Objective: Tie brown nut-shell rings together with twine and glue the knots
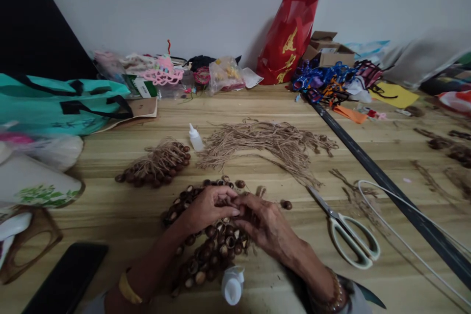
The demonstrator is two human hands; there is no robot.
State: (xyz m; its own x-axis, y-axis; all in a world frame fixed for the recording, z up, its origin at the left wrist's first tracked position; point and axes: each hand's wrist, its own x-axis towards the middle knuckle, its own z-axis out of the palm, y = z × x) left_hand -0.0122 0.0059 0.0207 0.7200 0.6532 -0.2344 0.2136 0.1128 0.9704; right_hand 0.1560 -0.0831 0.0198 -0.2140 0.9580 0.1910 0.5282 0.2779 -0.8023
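Note:
My left hand [208, 207] and my right hand [263, 223] meet above a pile of brown hollow seed shells [211, 250] on the wooden table [128, 216]. Both hands have their fingertips pinched together over something small that I cannot make out. A single shell [286, 204] lies just right of my right hand. A white glue bottle [232, 284] lies near the front edge, below my hands. A bundle of shells tied on jute strings [156, 164] rests farther back on the left. Loose jute twine pieces [268, 144] spread behind the pile.
Scissors [348, 233] with pale handles lie to the right, a white cable [401, 235] and a dark rail [386, 186] beyond them. A small glue bottle [195, 138] stands mid-table. A teal bag [55, 103], a red bag [287, 37], a black phone [66, 279] and craft clutter ring the table.

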